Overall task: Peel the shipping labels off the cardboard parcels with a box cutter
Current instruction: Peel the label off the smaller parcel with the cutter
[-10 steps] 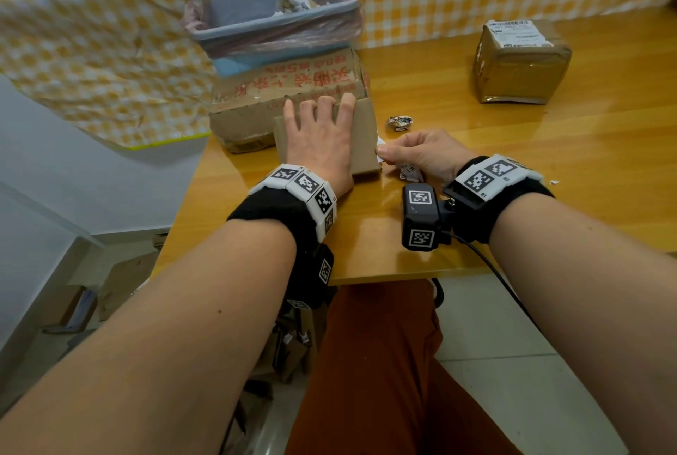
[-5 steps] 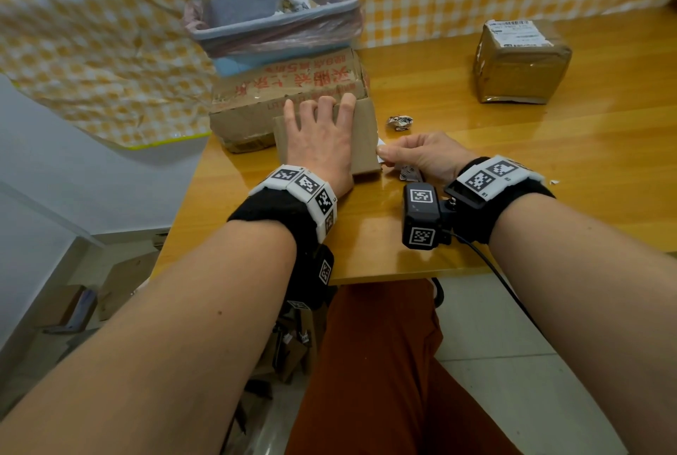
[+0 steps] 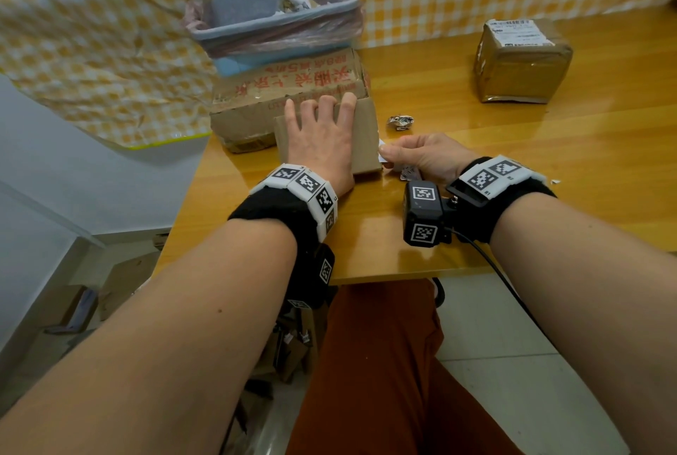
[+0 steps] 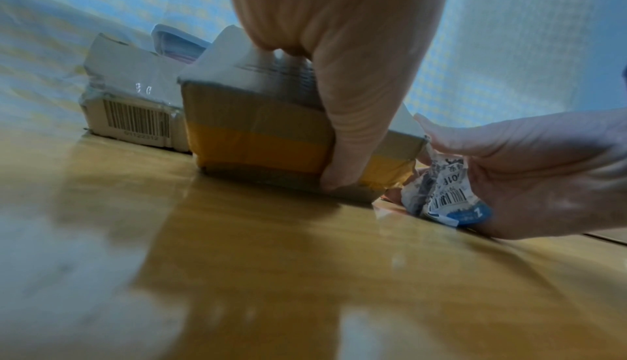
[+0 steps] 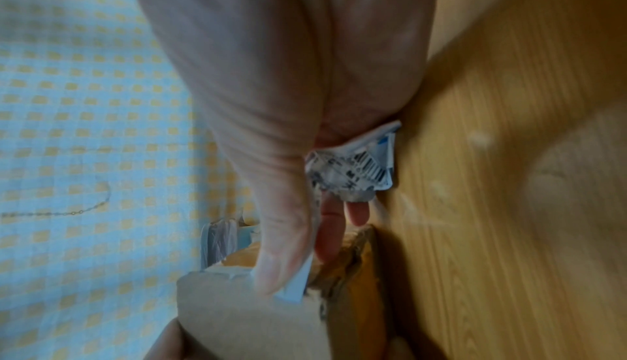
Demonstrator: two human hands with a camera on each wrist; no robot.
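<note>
— Cardboard, brown, small flat parcel [image 3: 361,139] with orange tape: position?
— On the wooden table [image 3: 476,146], near its front edge; left hand [image 3: 322,143] flat on top, fingers spread, thumb down the near side.
— White printed shipping label [image 4: 444,191], crumpled?
— At the parcel's right edge; right hand [image 3: 426,156] pinches a white strip between thumb and forefinger, the rest bunched in its palm.
— Box cutter?
— Cannot tell.
</note>
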